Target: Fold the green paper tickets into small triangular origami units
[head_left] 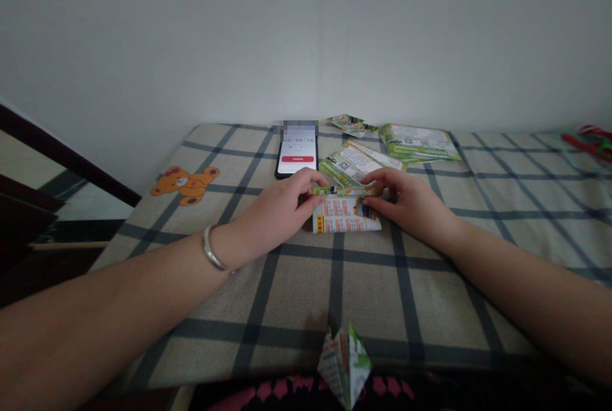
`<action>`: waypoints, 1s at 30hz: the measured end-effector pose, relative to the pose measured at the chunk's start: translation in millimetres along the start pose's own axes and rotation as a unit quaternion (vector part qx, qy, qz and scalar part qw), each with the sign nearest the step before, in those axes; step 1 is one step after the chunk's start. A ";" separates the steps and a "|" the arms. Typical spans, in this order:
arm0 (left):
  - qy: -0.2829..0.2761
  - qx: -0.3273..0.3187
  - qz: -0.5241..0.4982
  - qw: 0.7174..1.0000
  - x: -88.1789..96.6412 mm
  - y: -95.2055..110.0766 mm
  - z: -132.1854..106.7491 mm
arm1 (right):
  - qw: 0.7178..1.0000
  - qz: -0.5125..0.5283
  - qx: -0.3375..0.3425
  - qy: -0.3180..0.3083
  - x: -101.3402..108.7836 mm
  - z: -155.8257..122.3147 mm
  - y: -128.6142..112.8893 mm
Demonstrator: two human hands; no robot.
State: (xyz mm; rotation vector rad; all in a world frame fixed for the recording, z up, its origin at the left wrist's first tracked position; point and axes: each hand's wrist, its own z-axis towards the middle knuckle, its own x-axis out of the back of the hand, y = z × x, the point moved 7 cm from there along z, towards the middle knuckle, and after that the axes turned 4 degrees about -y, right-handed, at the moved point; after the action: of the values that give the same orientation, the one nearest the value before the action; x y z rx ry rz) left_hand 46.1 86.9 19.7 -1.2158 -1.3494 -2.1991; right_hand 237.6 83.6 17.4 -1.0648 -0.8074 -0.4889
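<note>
A printed paper leaflet lies on the checked cloth in front of me, its top edge folded over into a narrow strip. My left hand pinches the left end of that fold, thumb and fingers closed on it. My right hand presses and pinches the right end of the same fold. A silver bangle sits on my left wrist.
A phone with a lit timer screen lies just beyond the leaflet. More green leaflets are stacked behind right, one loose sheet nearer. A folded paper shape stands at the near edge. Red-green items lie far right. A wall stands behind.
</note>
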 end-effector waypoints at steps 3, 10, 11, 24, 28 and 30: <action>0.003 -0.003 -0.005 1.000 -0.2 -0.8 0.3 | 1.000 0.012 0.001 0.005 0.4 -0.6 -0.5; 0.006 -0.016 -0.030 0.999 -0.6 -4.3 1.1 | 0.999 0.029 -0.004 0.020 2.3 -2.1 -0.4; 0.005 -0.019 -0.040 0.999 -1.1 -5.1 1.1 | 0.999 0.026 -0.003 0.023 2.8 -2.1 -0.2; 0.018 -0.009 -0.097 0.995 -5.8 -19.2 3.2 | 0.999 0.016 -0.008 0.039 6.5 -3.2 1.6; 0.025 -0.016 -0.111 0.993 -4.3 -18.9 3.8 | 0.999 0.033 -0.004 0.024 5.4 -3.7 0.3; 0.026 -0.011 -0.111 0.993 -3.9 -18.8 3.9 | 1.000 0.022 0.001 0.014 4.8 -3.9 -1.8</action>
State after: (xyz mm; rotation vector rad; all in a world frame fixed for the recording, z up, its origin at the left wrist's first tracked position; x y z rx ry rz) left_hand 38.8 99.2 6.4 -1.0534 -1.5072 -2.3822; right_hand 240.6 79.4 21.2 -1.0703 -0.7589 -0.4657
